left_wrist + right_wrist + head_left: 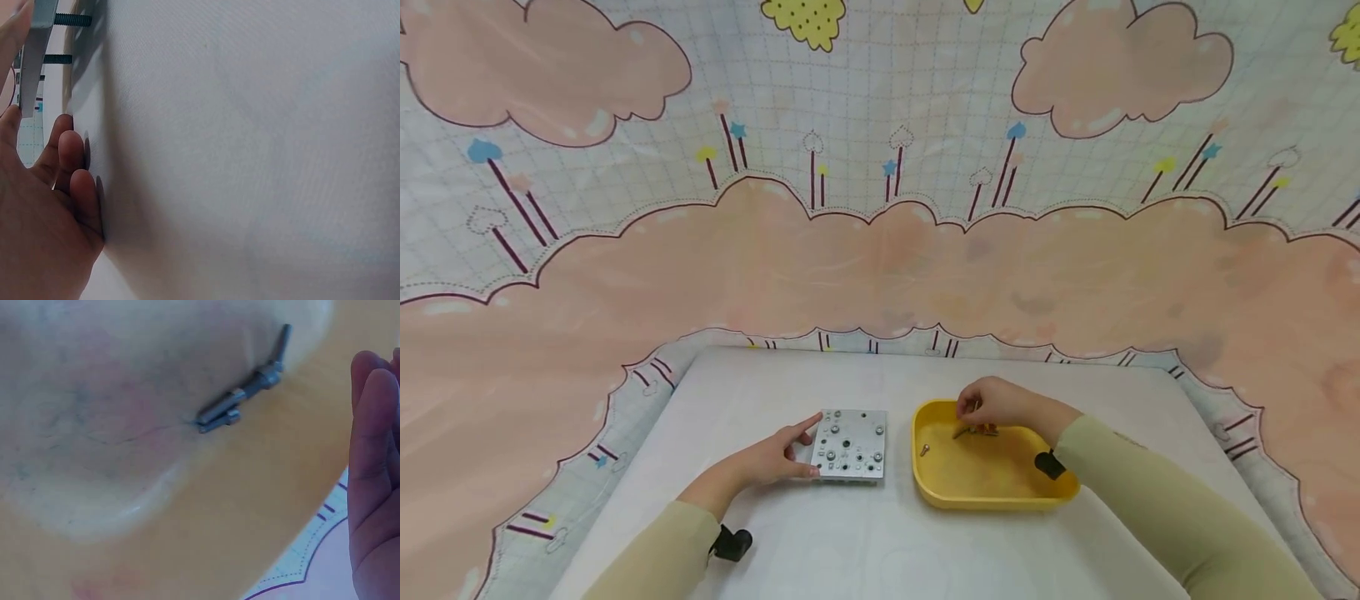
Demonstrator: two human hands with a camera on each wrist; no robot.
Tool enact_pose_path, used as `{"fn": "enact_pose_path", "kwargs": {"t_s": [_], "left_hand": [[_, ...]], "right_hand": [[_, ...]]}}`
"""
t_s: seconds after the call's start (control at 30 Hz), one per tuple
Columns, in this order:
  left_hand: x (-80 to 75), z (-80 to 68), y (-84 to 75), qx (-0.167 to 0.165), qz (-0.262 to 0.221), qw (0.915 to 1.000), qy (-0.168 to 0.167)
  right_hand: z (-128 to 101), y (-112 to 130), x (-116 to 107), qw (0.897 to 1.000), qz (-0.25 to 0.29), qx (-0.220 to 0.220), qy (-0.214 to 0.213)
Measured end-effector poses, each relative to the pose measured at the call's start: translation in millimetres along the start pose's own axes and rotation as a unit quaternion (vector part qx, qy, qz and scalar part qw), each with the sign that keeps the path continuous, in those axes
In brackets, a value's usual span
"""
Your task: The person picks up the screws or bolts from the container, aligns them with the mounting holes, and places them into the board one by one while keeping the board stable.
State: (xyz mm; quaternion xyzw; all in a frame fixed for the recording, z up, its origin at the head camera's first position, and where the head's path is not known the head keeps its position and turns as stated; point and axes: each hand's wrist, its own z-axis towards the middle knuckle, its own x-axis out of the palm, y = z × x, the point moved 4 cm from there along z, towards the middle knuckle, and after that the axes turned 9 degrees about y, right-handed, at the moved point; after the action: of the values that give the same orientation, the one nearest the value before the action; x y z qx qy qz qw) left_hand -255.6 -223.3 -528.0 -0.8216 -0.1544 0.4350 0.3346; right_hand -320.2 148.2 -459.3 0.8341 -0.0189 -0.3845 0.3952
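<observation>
A square silver metal plate with holes and several round fittings lies on the white table. My left hand grips its left side, index finger at the far corner and thumb at the near one. Dark threaded screws stick out beneath the plate in the left wrist view. Over the far side of a yellow tray is my right hand, fingertips bunched together; whether something is between them is unclear. Several bolts lie in a cluster close to that hand, against the tray's inner edge.
A single small screw lies apart at the tray's left side. Plate and tray stand side by side on the white tabletop. Behind the table hangs a cloud-patterned cloth, which also shows along the table's sides.
</observation>
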Motion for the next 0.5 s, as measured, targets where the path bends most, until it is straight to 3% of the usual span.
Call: {"fn": "enact_pose_path", "kwargs": {"t_s": [0.27,0.5], "left_hand": [[-2.8,-0.8,1.1,-0.011,-0.008,0.9999,0.0],[-1.0,-3.3,-3.8,-0.005,-0.009,0.9999,0.003]], "right_hand": [[7.3,2.3,19.7,0.998,-0.05,0.011,0.036],[18.6,11.6,34.4,0.992,-0.116,-0.009,0.053]]}}
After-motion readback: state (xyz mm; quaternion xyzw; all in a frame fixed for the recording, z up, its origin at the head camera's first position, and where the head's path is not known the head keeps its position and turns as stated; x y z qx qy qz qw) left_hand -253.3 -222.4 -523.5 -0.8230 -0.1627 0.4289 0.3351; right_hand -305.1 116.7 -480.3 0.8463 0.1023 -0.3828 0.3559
